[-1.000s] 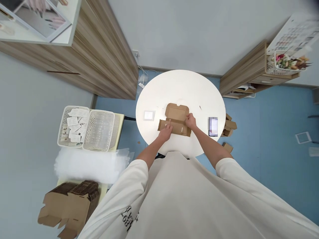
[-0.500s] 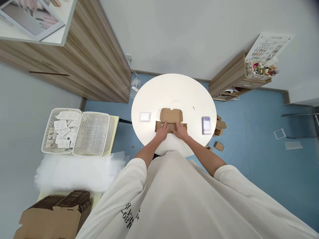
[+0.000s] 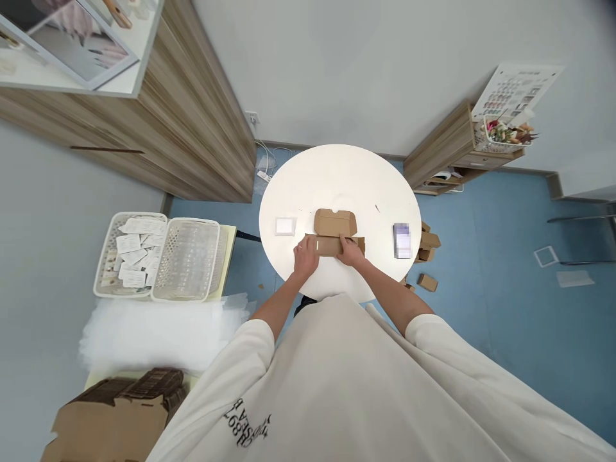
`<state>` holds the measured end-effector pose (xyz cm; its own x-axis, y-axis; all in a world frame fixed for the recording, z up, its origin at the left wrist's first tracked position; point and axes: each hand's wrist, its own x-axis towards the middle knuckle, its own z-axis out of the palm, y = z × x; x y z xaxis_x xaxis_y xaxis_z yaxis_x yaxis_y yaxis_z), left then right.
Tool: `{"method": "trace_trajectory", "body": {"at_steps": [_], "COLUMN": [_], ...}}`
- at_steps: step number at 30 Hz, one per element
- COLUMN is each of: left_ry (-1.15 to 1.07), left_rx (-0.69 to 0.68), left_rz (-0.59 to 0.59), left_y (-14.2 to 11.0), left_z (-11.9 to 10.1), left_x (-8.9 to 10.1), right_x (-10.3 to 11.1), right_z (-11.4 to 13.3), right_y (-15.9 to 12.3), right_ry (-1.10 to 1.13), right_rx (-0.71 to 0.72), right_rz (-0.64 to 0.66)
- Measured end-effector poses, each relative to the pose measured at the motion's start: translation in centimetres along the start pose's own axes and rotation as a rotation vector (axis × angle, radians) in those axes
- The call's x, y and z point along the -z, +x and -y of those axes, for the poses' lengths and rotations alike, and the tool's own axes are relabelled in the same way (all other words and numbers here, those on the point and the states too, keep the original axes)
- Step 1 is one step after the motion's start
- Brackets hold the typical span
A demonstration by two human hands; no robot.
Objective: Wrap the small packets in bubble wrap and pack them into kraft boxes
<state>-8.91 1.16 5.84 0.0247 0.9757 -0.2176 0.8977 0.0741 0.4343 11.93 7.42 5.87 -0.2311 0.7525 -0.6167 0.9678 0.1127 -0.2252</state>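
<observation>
A brown cardboard box (image 3: pixel 335 223), partly folded, lies on the round white table (image 3: pixel 337 173) with its lid flap spread toward the far side. My left hand (image 3: pixel 306 256) grips the box's left end, its fingers bent over the side flap. Near the right part of the front section, my right hand (image 3: pixel 351 251) holds the cardboard edge, thumb toward the middle. The fingertips of both hands are partly hidden. To the left of the box is a small white packet (image 3: pixel 285 226). A phone with a blurred screen (image 3: pixel 402 241) lies to the right.
Left of me, a side table carries a basket of white cards (image 3: pixel 137 253), a clear-lined basket (image 3: pixel 187 260), a pile of translucent bags (image 3: pixel 163 333) and stacked flat cardboard (image 3: pixel 110 417). Small brown boxes (image 3: pixel 427 282) lie on the floor to the right. Wooden cabinets (image 3: pixel 206 115) stand against the wall.
The front section of the box has been folded narrower. My left hand has shifted to the box's left end, and my right hand has moved from the right side flap to the front section.
</observation>
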Motion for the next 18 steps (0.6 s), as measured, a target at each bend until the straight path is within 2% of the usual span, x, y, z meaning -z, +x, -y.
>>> {"method": "trace_trajectory", "body": {"at_steps": [3,6,8,11,18], "left_ry": [-0.106,-0.286,-0.374,-0.42,-0.401], "left_rx": [0.266,0.378,0.397,0.388,0.232], "left_rz": [-0.03,0.108,0.185,0.226,0.254], "left_y": [0.1,1.2,2.1,3.1,3.2], "left_z": [1.7,2.8,3.0,2.6,0.8], "left_x": [0.1,-0.4,-0.6,-0.8,-0.4], "right_x": [0.0,0.0,0.0,-0.1,-0.2], "right_z": [0.1,0.1,0.1,0.1,0.0], "right_y": [0.0,0.0,0.1,0.1,0.3], "right_ry": [0.018,0.023,0.027,0.029,0.015], "right_rx": [0.003,-0.001,-0.002,0.001,-0.018], "right_rz": [-0.002,0.004,0.011,0.021,0.036]}}
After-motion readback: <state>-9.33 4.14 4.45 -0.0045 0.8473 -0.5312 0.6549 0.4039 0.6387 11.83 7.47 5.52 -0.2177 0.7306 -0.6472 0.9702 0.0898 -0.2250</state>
